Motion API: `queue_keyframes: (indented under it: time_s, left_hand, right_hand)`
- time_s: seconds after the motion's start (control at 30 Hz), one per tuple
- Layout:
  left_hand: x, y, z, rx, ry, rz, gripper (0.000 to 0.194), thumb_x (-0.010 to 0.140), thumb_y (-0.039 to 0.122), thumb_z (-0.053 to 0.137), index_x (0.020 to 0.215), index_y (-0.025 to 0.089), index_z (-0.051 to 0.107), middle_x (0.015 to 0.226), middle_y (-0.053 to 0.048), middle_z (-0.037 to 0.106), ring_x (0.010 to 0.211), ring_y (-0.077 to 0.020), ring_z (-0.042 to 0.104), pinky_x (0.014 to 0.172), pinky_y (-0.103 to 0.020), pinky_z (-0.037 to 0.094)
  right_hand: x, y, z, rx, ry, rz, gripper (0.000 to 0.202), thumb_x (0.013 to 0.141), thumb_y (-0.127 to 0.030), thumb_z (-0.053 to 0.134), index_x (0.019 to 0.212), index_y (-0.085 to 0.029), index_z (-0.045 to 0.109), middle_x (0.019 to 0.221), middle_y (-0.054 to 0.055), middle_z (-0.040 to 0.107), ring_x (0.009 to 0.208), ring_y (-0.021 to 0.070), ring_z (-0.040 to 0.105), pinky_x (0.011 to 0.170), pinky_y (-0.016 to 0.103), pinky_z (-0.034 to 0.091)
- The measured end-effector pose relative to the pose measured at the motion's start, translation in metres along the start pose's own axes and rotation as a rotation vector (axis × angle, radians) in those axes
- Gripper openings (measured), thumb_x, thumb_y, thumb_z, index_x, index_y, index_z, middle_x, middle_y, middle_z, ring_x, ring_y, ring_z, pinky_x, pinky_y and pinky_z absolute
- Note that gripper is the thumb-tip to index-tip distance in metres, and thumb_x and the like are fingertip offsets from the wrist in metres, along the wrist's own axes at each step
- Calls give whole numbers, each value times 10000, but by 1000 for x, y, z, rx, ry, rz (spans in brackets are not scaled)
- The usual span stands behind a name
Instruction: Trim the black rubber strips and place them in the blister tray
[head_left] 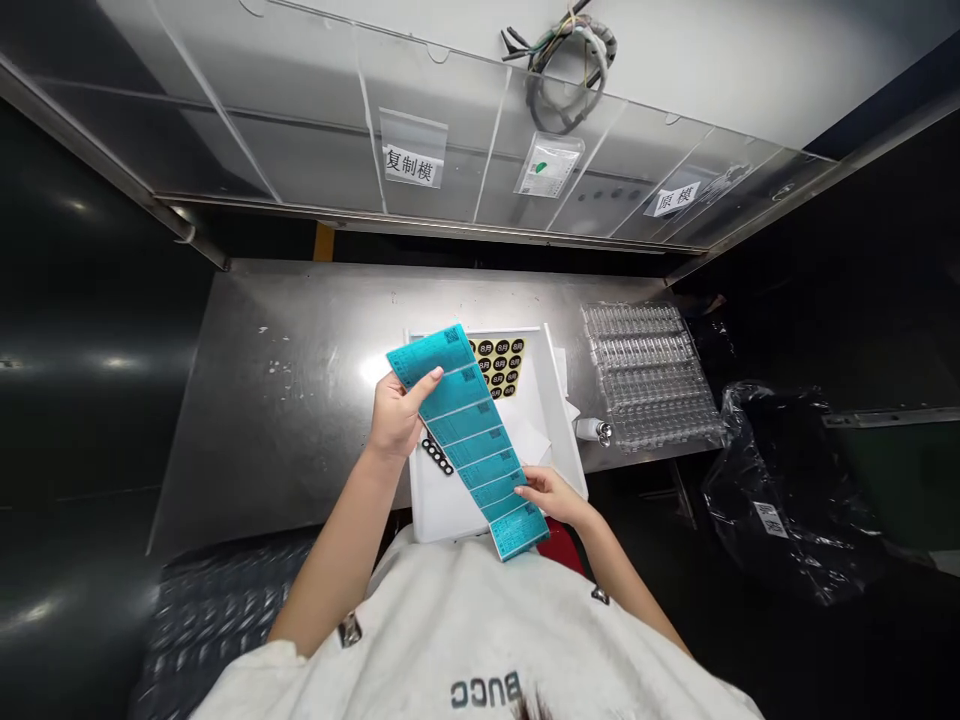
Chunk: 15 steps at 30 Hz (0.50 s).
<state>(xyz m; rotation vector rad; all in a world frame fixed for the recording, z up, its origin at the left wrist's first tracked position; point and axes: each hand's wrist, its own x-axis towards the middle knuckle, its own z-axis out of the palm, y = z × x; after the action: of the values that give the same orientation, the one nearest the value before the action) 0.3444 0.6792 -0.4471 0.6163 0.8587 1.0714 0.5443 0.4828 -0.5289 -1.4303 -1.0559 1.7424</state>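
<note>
- I see the strip (476, 445) above the tray (450, 515).
- Left hand (397, 412) pinches its far left edge; right hand (556, 496), its near right.
- I judge: handling labels; next calls for keeping it flat.

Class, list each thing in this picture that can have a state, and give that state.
Teal label strip: held slantwise
Left hand: gripping the strip near its far end
Right hand: pinching the strip's edge near its closer end
White tray: open
"8月" sticker sheet: partly hidden by the strip
Cable bundle: coiled
Clear ribbed plastic packaging: lying flat
</note>
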Motion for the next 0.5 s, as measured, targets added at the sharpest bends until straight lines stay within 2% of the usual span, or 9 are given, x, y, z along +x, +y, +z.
queue_keyframes:
  time_s: [0.1,0.17,0.23,0.37,0.5]
  left_hand:
    - [-10,6,-1,40,-23,-20,406,572,334,891,898,139,747,932,-93,772,828,-246,736,761,-344,614]
    - [-18,7,0,51,-25,-57,396,582,339,887,892,135,748,919,-93,772,803,-244,737,733,-342,619]
    - [-27,6,2,62,-34,-89,386,590,339,884,887,133,748,910,-94,772,794,-245,736,723,-345,621]
    - [-41,3,8,79,-56,-134,393,590,344,885,884,126,743,901,-98,770,801,-249,735,736,-355,619]
    - [-50,1,8,113,-63,-162,417,591,359,884,901,124,733,921,-108,766,826,-261,731,759,-375,614]
  right_hand:
    - [-1,-1,-5,-18,-4,9,399,798,-505,702,1035,-185,692,1033,77,718,974,233,670,888,427,549]
    - [2,-14,-9,-17,34,-23,475,791,-474,728,1180,-219,633,1229,93,659,1153,245,614,1014,454,486]
    - [9,-36,-12,42,128,-123,559,797,-487,725,1270,-245,554,1306,106,615,1218,241,582,1064,463,453]
    - [27,-89,-3,232,342,-401,639,817,-456,719,1345,-278,407,1164,84,681,1087,214,657,915,401,560]
    - [32,-126,12,237,477,-488,637,803,-339,750,1330,-301,394,995,17,723,889,173,708,762,315,601]
